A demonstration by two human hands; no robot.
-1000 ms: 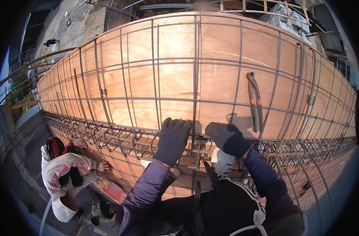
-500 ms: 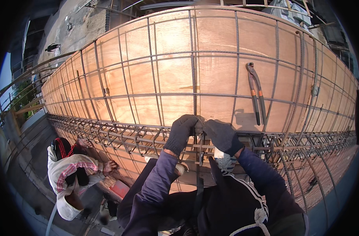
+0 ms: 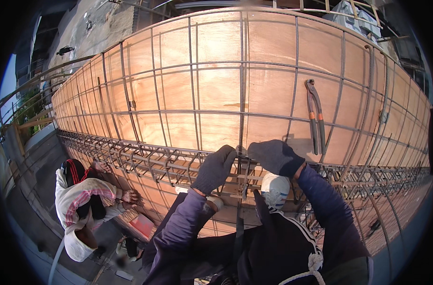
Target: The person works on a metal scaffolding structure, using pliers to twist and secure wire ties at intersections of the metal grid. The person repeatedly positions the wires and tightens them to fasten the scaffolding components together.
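Many steel bars cross in front of a big wooden wall, which is tan and bright with sun. Behind the wall's left side is a rough grey building, and behind its right side sits a pale pile. A long cage of bars runs along the wall's bottom, with brown strips showing inside. At the middle of the wall's bottom edge, the left hand and right hand, in dark gloves, are close together by an upright bar. Their fingers bend in; I cannot tell if they grip anything. Pliers hang before the wall's right half. Below the wall's left part is another person.
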